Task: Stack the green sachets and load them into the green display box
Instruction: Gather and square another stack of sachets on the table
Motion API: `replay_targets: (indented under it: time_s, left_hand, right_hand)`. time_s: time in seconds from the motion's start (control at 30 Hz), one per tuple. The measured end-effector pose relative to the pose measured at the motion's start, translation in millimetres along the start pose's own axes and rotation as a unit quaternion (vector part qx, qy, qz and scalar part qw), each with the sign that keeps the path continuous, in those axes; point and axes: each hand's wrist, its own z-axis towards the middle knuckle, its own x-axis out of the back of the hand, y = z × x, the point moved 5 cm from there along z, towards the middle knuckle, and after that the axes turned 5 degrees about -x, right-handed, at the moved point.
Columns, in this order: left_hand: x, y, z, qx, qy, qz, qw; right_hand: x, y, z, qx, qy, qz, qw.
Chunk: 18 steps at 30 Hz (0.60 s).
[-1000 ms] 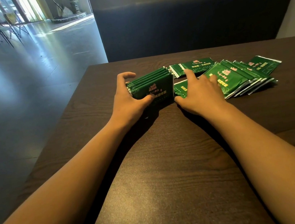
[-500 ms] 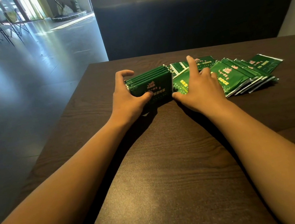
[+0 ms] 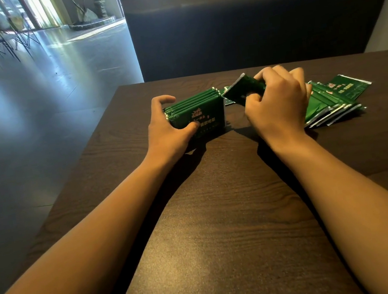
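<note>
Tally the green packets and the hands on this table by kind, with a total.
Upright bundle of sachets, gripped by the left hand: 1
Single sachet, pinched by the right hand: 1
Fanned pile of sachets, too overlapped to count singly: 1
Hands: 2
Total: 5

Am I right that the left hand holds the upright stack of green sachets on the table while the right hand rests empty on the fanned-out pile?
Not quite: the right hand is not empty. The head view shows it raised off the fanned-out pile, pinching a single green sachet tilted toward the stack. The rest holds: the left hand holds the upright stack of green sachets on the table.
</note>
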Motion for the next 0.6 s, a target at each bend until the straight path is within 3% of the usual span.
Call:
replay_targets:
  time_s: [0.2, 0.4, 0.6]
  left_hand:
    - [-2, 1, -1, 0.001, -0.012, -0.009, 1.000]
    - [-8, 11, -5, -0.008, -0.056, -0.043, 0.997]
    - [-8, 8, -5, -0.001, -0.080, -0.042, 0.996]
  right_hand:
    - [7, -12, -5, 0.050, 0.049, 0.094, 0.993]
    - [-27, -26, -17, 0.130, -0.108, 0.041, 0.985]
    - [-36, -25, -20, 0.140, -0.141, 0.045, 0.979]
